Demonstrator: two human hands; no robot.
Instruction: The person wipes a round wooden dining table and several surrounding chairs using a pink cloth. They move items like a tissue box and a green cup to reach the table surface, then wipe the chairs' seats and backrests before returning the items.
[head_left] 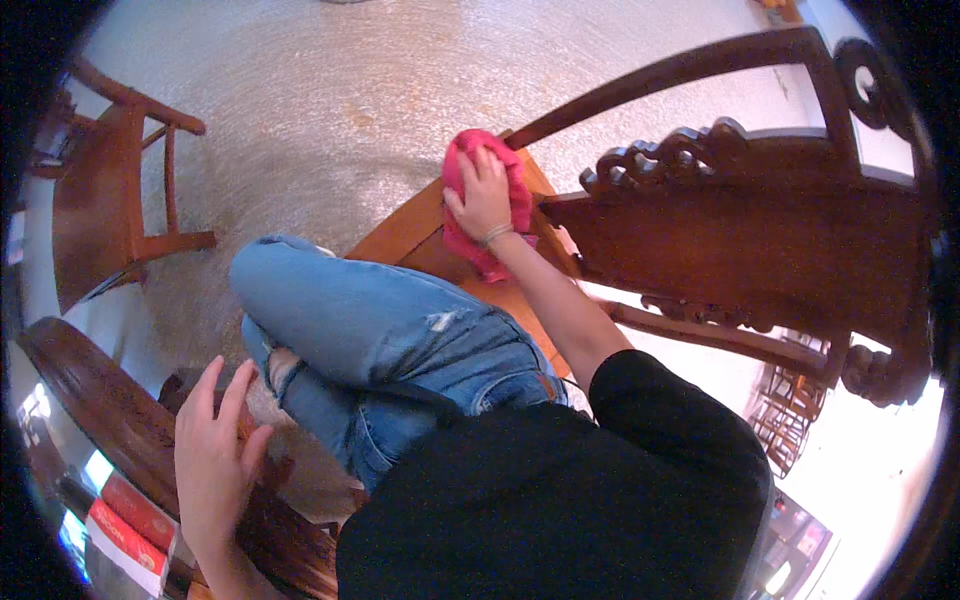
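Observation:
My right hand (482,193) lies on a crumpled pink cloth (518,225), its fingers stretched out and a little apart. It presses the cloth on the orange-brown wooden seat (402,232) of a chair, close to where the carved dark chair back (740,225) rises. A thin band circles the right wrist. My left hand (215,450) is empty, with fingers and thumb spread. It is held over or beside the rounded dark wooden edge (100,400) at lower left; whether it touches the wood I cannot tell.
My bent leg in blue jeans (350,310) covers part of the seat. Another wooden chair (100,205) stands at the left on the speckled floor (300,110). A red and white package (130,530) sits at lower left. Farther right are several stacked wooden chairs (790,410).

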